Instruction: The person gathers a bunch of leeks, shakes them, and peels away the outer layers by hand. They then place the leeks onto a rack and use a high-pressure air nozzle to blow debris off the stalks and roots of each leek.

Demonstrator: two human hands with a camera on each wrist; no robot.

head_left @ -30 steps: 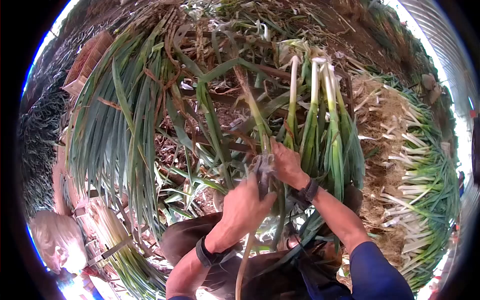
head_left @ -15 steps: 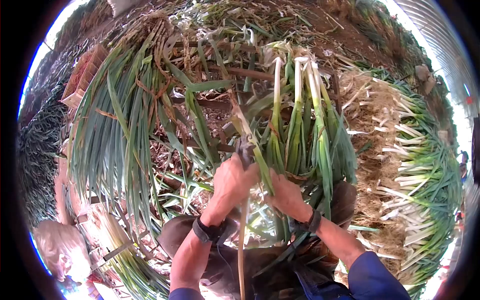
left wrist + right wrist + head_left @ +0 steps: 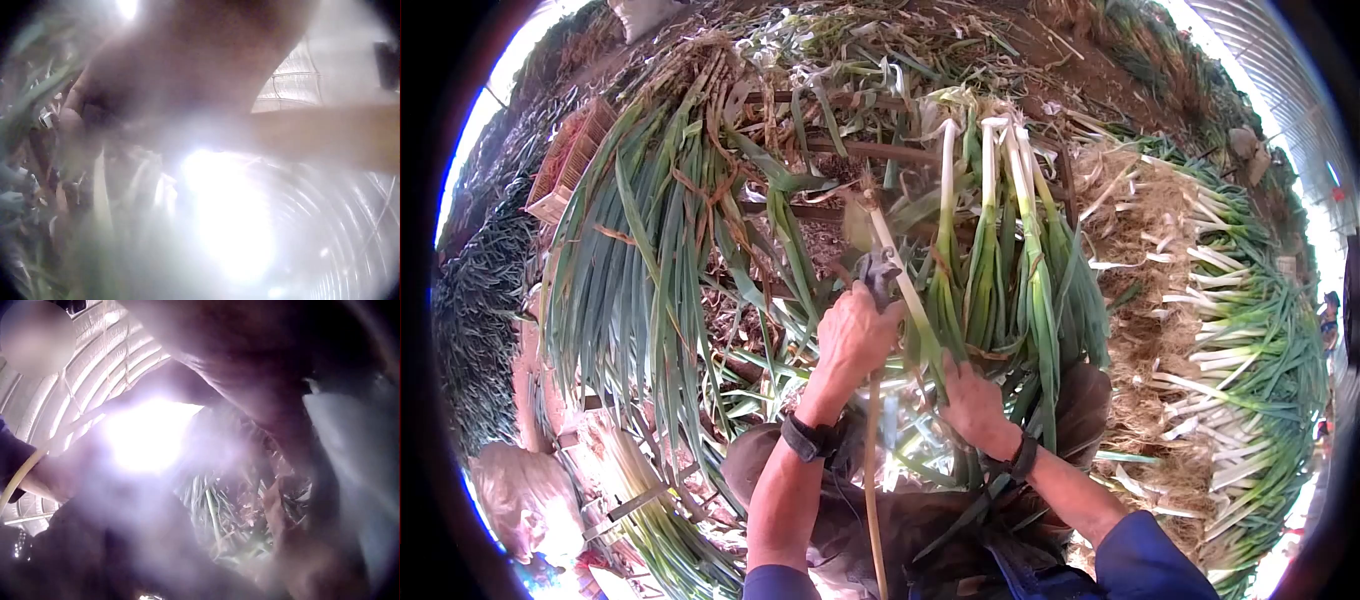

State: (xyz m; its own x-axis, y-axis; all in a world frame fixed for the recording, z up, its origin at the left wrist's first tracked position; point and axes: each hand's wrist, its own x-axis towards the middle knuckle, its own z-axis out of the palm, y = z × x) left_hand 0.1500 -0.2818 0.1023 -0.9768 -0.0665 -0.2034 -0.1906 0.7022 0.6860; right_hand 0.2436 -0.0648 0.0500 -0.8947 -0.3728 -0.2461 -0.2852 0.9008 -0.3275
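Observation:
In the head view my left hand (image 3: pixel 855 335) grips a dark nozzle-like tool (image 3: pixel 878 272) with a tan hose (image 3: pixel 872 480) hanging below it. The tool's tip is beside the pale stem of a leek (image 3: pixel 898 268), which slants down to my right hand (image 3: pixel 978 402). My right fingers are curled round its green leaves. In the left wrist view my left hand (image 3: pixel 187 62) is dark and blurred, with the hose (image 3: pixel 331 134) running to the right. Glare covers much of the right wrist view, where my right hand (image 3: pixel 269 381) is dark.
Several pale-stemmed leeks (image 3: pixel 990 170) lie on a metal rack (image 3: pixel 870 150) just right of the tool. Untrimmed leeks (image 3: pixel 630 240) drape at the left. A long row of leeks (image 3: pixel 1225 350) with roots lies at the right. A plastic sack (image 3: pixel 525 495) sits at the lower left.
The leek has come down from upright between both hands to a slant, its stem now paler. My left hand has moved up and left with the tool; my right hand has moved down.

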